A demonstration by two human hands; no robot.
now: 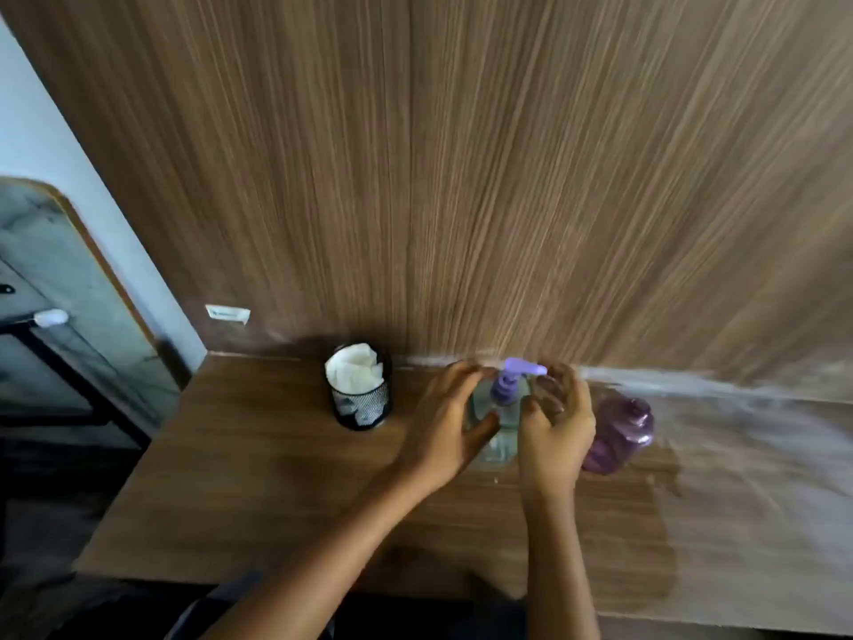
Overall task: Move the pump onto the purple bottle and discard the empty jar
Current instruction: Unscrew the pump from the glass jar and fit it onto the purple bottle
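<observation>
A clear jar (502, 420) stands on the wooden table near the back wall, with a purple pump (510, 381) fitted on its top. My left hand (445, 424) wraps the jar's left side, thumb in front and fingers behind. My right hand (556, 429) sits at the jar's right side beside the pump collar, fingers curled; its grip is blurred. Just right of my right hand stands the purple bottle (621, 434), partly hidden by that hand and with no pump on it.
A black mesh cup (362, 390) stuffed with white tissue stands left of the jar. The wooden table (258, 478) ends at a left edge; beyond it are a dark metal frame and grey floor. A wood-panel wall rises right behind the objects.
</observation>
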